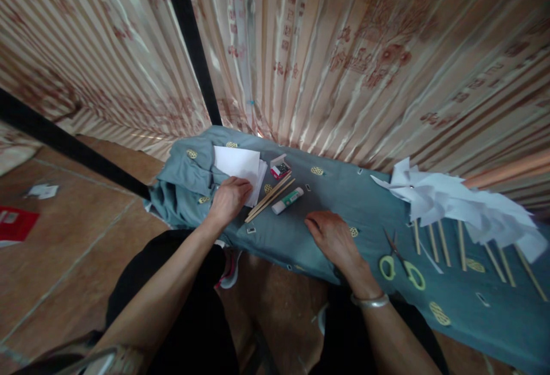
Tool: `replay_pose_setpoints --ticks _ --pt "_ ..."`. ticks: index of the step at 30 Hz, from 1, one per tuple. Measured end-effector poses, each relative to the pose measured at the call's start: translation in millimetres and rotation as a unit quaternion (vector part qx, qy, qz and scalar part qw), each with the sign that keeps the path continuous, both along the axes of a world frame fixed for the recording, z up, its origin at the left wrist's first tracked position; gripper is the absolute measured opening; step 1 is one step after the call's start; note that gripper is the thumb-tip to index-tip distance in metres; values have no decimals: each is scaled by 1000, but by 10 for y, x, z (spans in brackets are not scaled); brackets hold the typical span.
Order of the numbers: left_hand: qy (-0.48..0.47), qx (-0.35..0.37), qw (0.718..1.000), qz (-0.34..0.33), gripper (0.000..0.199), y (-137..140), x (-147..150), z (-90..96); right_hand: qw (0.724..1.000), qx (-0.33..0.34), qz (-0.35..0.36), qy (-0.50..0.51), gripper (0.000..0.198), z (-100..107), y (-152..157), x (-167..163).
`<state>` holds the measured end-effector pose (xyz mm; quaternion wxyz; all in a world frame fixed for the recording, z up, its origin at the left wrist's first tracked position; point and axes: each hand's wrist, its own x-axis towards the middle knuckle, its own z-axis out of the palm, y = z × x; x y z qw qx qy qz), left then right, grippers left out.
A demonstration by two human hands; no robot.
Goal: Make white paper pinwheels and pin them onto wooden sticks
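My left hand (232, 195) rests on the near left part of a stack of white paper (237, 161), its fingers bent and pressed together at the sheets. The fingertips' exact hold is partly hidden. On the cloth to the right, my right hand (330, 231) lies with curled fingers, and nothing shows in it. Between the hands are a few thin wooden sticks (270, 197) and a capped glue stick (287, 200) with a green and white label. Just behind the sticks sits a small open red and white box (280, 167) with small dark contents.
Scissors (397, 257) with light green handles lie open right of my right hand. Several white paper pinwheels (464, 203) on wooden sticks overlap at the far right. A grey-green cloth (301, 243) covers the bench. Pleated curtains (309, 77) and a black pole (193, 42) stand behind.
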<state>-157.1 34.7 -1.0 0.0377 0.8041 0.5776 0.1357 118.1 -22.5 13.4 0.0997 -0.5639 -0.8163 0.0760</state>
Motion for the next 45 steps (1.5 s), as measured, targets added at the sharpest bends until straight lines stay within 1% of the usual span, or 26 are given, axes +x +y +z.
replay_pose_setpoints --ticks 4,10,15,19,23,27,29,32,35,39,41,45 --pt "8 -3 1000 14 28 -8 22 32 1000 -13 -4 -11 20 10 1 -21" --pt "-43 -5 997 60 29 6 32 49 1000 -18 -1 -14 19 -1 16 -31" --pt "-66 -4 995 69 29 11 26 53 1000 -10 1 -15 21 -23 12 -33" --pt "-78 -13 993 87 26 17 25 69 1000 -16 1 -14 21 -17 10 -31" --pt "-111 -7 989 93 23 29 9 66 1000 -18 3 -14 20 0 8 -29" --pt "-165 1 982 94 21 32 -22 46 1000 -14 1 -17 21 3 3 -30" --pt "-206 0 974 96 22 34 -35 37 1000 -17 -2 -19 21 2 3 -31" --pt "-278 -5 954 113 26 46 -42 30 1000 -16 -2 -21 20 -2 5 -33" --pt "-342 -12 929 141 28 68 -38 37 1000 -9 3 -25 21 -6 6 -35" --pt "-419 -20 890 182 25 102 -11 82 1000 -4 6 -25 20 -16 5 -35" --pt "-446 -14 873 196 23 115 11 114 1000 -3 8 -24 19 -25 5 -31" --pt "-479 0 851 215 23 123 44 171 1000 1 10 -20 19 -49 3 -15"
